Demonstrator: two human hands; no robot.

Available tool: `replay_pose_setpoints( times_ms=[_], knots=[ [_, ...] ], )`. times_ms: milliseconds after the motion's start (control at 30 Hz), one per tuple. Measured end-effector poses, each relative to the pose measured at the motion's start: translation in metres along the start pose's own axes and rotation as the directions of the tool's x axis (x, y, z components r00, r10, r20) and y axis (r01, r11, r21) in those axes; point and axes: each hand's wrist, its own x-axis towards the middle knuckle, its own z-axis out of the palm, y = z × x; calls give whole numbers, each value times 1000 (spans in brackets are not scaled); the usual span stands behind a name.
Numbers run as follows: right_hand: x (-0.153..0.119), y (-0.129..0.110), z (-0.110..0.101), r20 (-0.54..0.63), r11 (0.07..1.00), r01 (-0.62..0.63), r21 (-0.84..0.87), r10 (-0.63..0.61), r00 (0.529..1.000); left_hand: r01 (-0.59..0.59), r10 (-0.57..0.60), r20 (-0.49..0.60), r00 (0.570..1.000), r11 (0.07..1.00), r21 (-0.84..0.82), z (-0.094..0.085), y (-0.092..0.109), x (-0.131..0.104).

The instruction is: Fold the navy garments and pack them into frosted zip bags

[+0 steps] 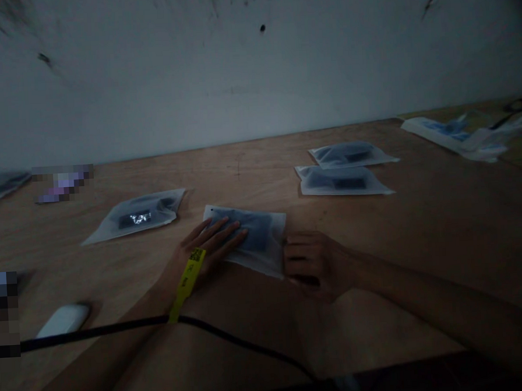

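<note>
A frosted plastic bag (269,233) with something dark blue inside lies on the wooden table in front of me. My left hand (213,242) rests flat on the bag's left part, fingers stretched out over it. At the right edge of the same bag is my right hand (312,263), its fingers curled in and closed at the edge; the fingertips are hidden. To the left lies another frosted bag (157,209) with a dark item and a shiny patch. Two more, a nearer bag (339,181) and a farther bag (350,154), lie close together at the back right.
A black cable (246,342) crosses in front of me, with a yellow tag (189,284) on it. A white rounded object (66,319) sits at the left. Another bag (2,184) lies at the far left. Clear plastic wrapping (472,138) with blue contents is at the back right, near the wall (193,76).
</note>
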Motion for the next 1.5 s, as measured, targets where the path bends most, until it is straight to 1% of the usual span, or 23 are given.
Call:
replay_pose_setpoints(
  times_ms=[33, 133, 200, 267, 333, 367, 400, 467, 533, 567, 633, 700, 833, 967, 1033, 1067, 1133, 1200, 1267, 1333, 1400, 1433, 1500],
  knots=[
    [0, 0, 0, -3, 1000, -6, 8, 6, 1000, 20, -20, -19, 1000, 999, -30, -1, -4, -1],
    [1, 0, 0, -29, 1000, -14, 6, 14, 999, 114, -131, -194, 972, 989, -96, -6, -15, -5],
    [1, 0, 0, -48, 1000, -14, 5, 14, 999, 170, -193, -335, 922, 981, -98, -12, -23, -7],
    [0, 0, 2, -58, 1000, -23, 9, 24, 998, 213, -217, -461, 861, 975, -61, -17, -33, -11],
    [-1, 1, 3, -57, 1000, -27, 4, 27, 998, 266, -228, -550, 804, 964, -12, -21, -46, -17],
    [-1, 1, 4, -54, 1000, -25, -1, 25, 998, 318, -253, -563, 787, 948, 19, -21, -54, -21],
    [-2, 1, 4, -52, 1000, -24, -4, 24, 998, 402, -327, -545, 771, 915, 19, -21, -62, -25],
    [-2, 1, 4, -47, 1000, -30, -7, 29, 998, 589, -519, -493, 698, 808, -16, -17, -79, -34],
    [-1, 0, 3, -44, 999, -39, -5, 38, 998, 679, -623, -404, 670, 734, -6, -12, -94, -41],
    [-1, 0, 3, -41, 999, -37, -1, 37, 998, 704, -667, -331, 668, 710, -9, -9, -100, -44],
    [-1, 0, 2, -33, 999, -33, 9, 33, 999, 725, -696, -297, 654, 689, -20, -5, -107, -47],
    [-1, 0, 1, -28, 999, -36, 21, 37, 999, 731, -708, -268, 654, 682, -16, -5, -109, -47],
    [-1, 0, 1, -19, 999, -30, 28, 30, 999, 739, -720, -204, 663, 673, 25, -11, -106, -44],
    [-2, 0, 2, -28, 999, -38, 17, 39, 999, 760, -735, -206, 646, 645, 80, -15, -100, -39],
    [-2, 0, 3, -35, 999, -36, 26, 37, 999, 751, -722, -214, 658, 649, 121, -15, -93, -33],
    [-2, 0, 3, -37, 999, -39, 29, 40, 999, 731, -703, -207, 681, 668, 139, -14, -88, -30],
    [-1, 0, 2, -39, 998, -47, 41, 48, 998, 653, -612, -241, 754, 737, 172, -12, -74, -22],
    [0, -1, 0, -44, 996, -61, 68, 64, 997, 524, -486, -243, 839, 842, 126, -8, -57, -13],
    [0, -2, -3, -50, 991, -78, 109, 84, 995, 338, -331, -146, 932, 941, 28, -4, -38, -5],
    [0, -2, -6, -49, 984, -106, 144, 114, 992, 155, -159, -62, 985, 985, -71, 1, -20, 2],
    [-1, -3, -7, -28, 977, -147, 153, 153, 988, 5, 6, 72, 997, 988, -155, 5, -6, 7],
    [-1, -3, -7, -11, 974, -170, 148, 173, 985, -29, 57, 151, 987, 983, -182, 6, -2, 9],
    [-1, -2, -7, 33, 970, -204, 132, 202, 979, -56, 106, 218, 970, 973, -223, 8, 2, 12]
  ],
)
